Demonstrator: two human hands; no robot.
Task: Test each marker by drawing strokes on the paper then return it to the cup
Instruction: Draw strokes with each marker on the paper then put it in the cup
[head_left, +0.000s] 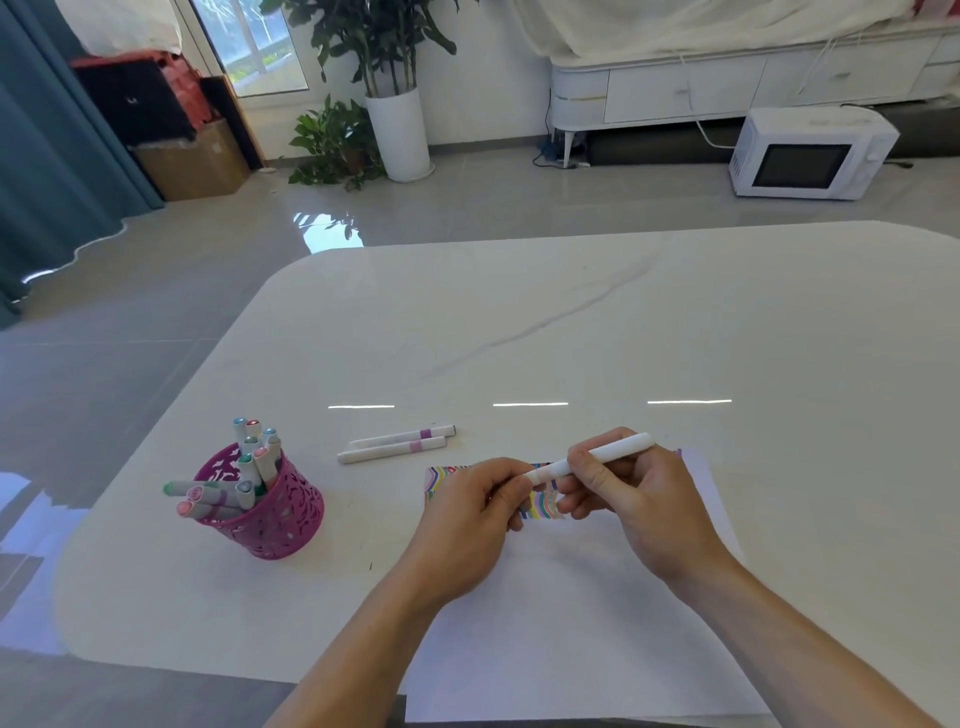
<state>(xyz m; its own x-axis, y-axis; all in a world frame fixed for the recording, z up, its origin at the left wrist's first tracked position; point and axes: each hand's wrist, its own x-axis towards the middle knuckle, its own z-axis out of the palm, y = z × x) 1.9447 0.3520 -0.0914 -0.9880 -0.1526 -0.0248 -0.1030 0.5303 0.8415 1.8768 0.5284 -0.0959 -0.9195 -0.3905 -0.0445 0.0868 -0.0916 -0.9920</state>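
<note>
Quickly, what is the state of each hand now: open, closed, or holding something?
Left hand: pinches one end of the white marker.
Right hand: grips the barrel of the same marker.

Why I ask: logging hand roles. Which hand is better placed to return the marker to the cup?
Likely left. The left hand pinches the marker's end, and the cup stands to its left; the right hand, gripping the barrel, would reach across the paper.

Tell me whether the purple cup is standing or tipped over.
Standing. The purple cup rests on its base on the table, mouth upward, with markers poking out of the top.
</note>
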